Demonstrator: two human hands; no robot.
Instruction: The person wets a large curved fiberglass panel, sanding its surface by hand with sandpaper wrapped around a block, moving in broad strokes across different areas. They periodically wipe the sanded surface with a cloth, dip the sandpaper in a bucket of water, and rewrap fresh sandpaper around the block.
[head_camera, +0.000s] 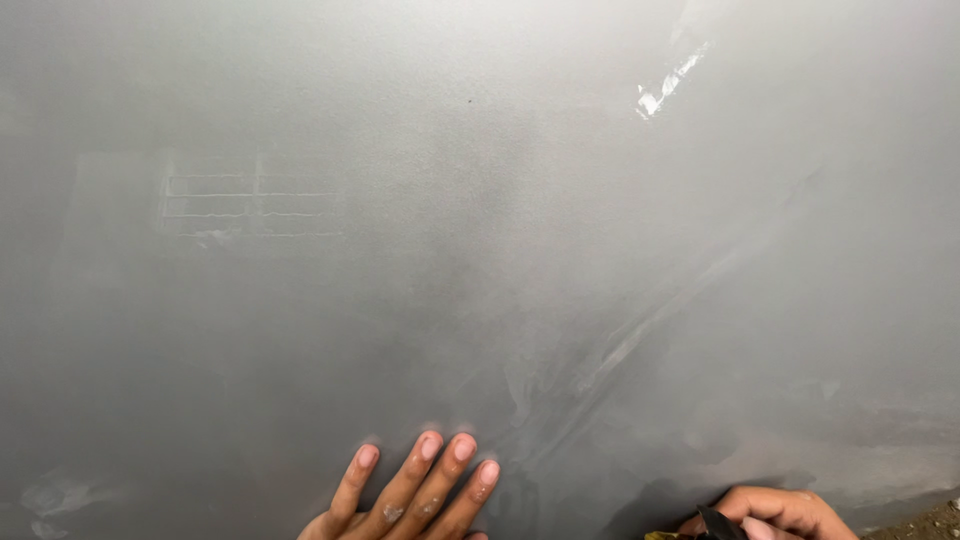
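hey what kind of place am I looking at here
Probably a building or repair site. A grey plastered wall fills the view, smoothed with pale smears. The left hand lies flat on it; the right hand grips a dark tool.

Only the person's two bare hands show at the bottom edge; the left hand (405, 500) shows four fingers (432, 455) with short, clean, rounded nails, and small pale flecks of dried dust or filler sit on two of the knuckles; the right hand (775, 512) shows only its knuckles and a thumbnail; no sleeve, glove, ring or watch is in view on either.
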